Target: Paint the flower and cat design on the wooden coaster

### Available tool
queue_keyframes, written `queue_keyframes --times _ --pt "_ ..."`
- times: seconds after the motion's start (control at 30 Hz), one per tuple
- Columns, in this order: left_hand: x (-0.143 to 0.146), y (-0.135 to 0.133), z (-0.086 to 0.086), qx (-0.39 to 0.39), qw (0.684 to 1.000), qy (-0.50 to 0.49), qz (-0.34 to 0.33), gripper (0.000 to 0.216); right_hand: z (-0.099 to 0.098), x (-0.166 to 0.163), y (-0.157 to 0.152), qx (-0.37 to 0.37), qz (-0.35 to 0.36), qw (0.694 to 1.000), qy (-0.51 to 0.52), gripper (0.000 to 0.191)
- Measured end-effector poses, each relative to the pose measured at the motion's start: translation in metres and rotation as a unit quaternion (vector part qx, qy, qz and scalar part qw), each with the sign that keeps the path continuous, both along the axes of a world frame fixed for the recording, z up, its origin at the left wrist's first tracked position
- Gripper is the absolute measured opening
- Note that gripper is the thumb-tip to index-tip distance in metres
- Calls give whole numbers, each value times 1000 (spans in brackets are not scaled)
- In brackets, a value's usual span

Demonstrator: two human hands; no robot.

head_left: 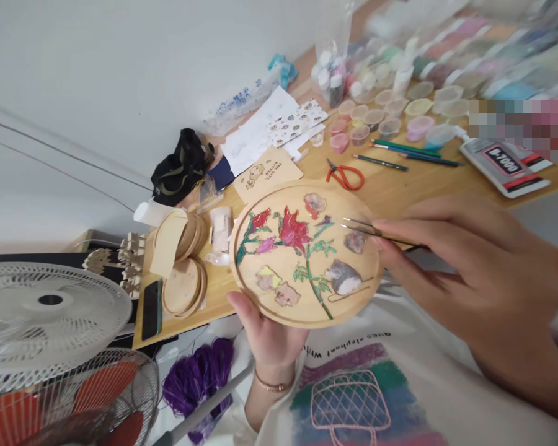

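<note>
A round wooden plate (265, 297) rests tilted in my left hand (272, 337), with the thumb over its rim and the other fingers hidden beneath. Its face carries a red flower (294, 230), green stems with leaves, a grey-and-white bird shape (345, 277) and several small patches, outlined in thin gold lines. My right hand (460, 272) pinches a pair of metal tweezers (374, 230). The tips, slightly apart, are over the plate's right part, near a greyish patch (354, 241). Whether they touch the surface I cannot tell.
On the wooden table lie red-handled scissors (346, 176), several pencils (400, 155), small lidded cups (418, 127), a B-7000 glue tube (504, 162) and papers (255, 133). Stacked wooden plates (181, 288) and a phone (151, 310) sit at the left. Fans (51, 310) stand beside the table.
</note>
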State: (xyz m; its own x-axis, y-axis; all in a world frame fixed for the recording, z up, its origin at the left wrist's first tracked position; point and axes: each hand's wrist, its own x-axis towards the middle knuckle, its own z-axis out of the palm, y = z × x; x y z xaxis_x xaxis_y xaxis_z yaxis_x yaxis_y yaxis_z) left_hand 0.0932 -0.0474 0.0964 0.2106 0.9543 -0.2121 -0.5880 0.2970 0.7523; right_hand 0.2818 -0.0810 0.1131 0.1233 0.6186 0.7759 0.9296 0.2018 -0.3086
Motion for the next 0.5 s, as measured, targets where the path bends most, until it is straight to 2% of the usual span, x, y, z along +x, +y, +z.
queue_keyframes --times 0.27,0.5 --pt "5 -3 6 22 999 34 24 63 9 3 -1 -7 -2 1000 -17 19" --pt "3 -2 -1 36 996 78 12 70 10 5 -8 -43 -2 999 15 17"
